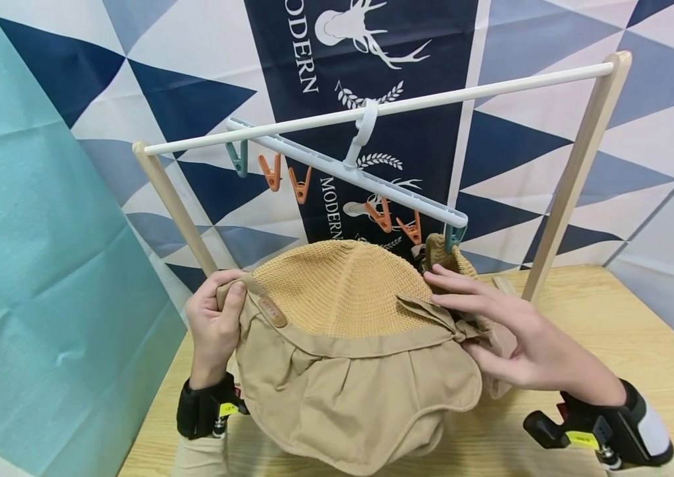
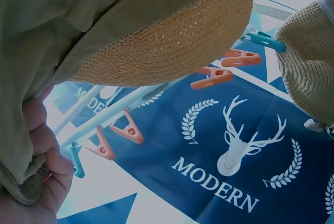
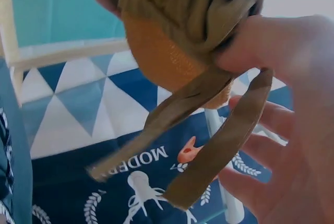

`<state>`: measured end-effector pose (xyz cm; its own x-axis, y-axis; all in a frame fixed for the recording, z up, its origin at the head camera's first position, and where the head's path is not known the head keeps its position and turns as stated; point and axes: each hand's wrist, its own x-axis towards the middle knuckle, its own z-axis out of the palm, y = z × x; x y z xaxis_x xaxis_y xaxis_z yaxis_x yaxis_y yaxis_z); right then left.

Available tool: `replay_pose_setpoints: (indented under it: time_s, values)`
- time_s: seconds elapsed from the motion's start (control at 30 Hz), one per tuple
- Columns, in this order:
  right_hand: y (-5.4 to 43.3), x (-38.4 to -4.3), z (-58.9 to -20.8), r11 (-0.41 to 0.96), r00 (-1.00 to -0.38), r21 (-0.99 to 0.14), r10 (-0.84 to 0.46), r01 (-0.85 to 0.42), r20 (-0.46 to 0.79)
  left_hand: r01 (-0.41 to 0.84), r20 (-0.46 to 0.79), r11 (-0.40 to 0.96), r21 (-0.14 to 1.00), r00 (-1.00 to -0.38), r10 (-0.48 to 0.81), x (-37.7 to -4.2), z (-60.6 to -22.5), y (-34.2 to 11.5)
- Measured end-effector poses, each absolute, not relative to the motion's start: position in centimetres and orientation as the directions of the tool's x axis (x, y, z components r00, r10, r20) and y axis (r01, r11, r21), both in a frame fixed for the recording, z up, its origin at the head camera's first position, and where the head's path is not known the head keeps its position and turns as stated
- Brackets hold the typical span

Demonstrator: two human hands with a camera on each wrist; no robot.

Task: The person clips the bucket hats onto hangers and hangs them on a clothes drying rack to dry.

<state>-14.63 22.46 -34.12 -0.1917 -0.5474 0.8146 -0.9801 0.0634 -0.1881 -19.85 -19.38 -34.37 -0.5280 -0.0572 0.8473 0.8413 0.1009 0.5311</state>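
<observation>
A tan sun hat (image 1: 337, 377) with a yellow woven crown (image 1: 337, 285), a cloth brim and a small brown label (image 1: 272, 312) hangs between both hands. My left hand (image 1: 215, 324) pinches the brim's left edge, thumb in front; in the left wrist view its curled fingers (image 2: 44, 140) hold the cloth. On the other side, my right hand (image 1: 509, 331) has its fingers spread and fairly straight, touching the hat near its cloth ties (image 1: 432, 315). The right wrist view shows the thumb against the cloth, with two loose tie ends (image 3: 219, 145) dangling before the fingers.
Behind the hat, a wooden rack (image 1: 575, 179) carries a pale blue hanger (image 1: 348, 171) with orange clips (image 1: 299, 184) and teal clips (image 1: 238, 159). One teal clip (image 2: 266, 41) holds another woven hat (image 2: 308, 62) at the hanger's right end. Below is a wooden table (image 1: 623, 331).
</observation>
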Motion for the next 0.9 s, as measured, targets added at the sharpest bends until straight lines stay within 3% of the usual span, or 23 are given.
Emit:
replay_pose_setpoints:
  time_s: [0.07,0.13,0.23,0.3,0.43,0.6,0.9]
  values:
    - [22.5,-14.6,-34.1,0.032,-0.207,-0.223,-0.514,-0.974,0.833,0.845,0.851,0.102,0.525,-0.521,-0.067,-19.9,-34.4,-19.3]
    - [22.7,-14.4,-34.1,0.032,-0.263,-0.281,-0.469,-0.959,0.843,0.849,0.855,0.099,0.519,-0.513,-0.077,-19.9,-34.4,-19.2]
    - [22.8,-14.3,-34.4,0.045,-0.41,-0.428,-0.394,-0.903,0.823,0.857,0.863,0.104,0.504,-0.497,-0.089,-19.9,-34.5,-19.0]
    - [22.9,-14.0,-34.4,0.071,-0.551,-0.565,-0.351,-0.822,0.757,0.864,0.87,0.104,0.492,-0.484,-0.096,-19.8,-34.5,-18.8]
    - [23.0,-14.1,-34.6,0.041,-0.701,-0.725,-0.299,-0.687,0.647,0.88,0.887,0.116,0.461,-0.451,-0.102,-19.8,-34.5,-18.5]
    - [22.9,-14.6,-35.1,0.01,-0.757,-0.789,-0.291,-0.614,0.585,0.892,0.904,0.147,0.427,-0.414,-0.108,-19.5,-34.3,-18.1]
    - [22.7,-14.8,-36.0,0.169,-0.864,-0.862,-0.266,-0.478,0.427,0.931,0.957,0.223,0.288,-0.286,-0.04,-19.2,-34.7,-17.1]
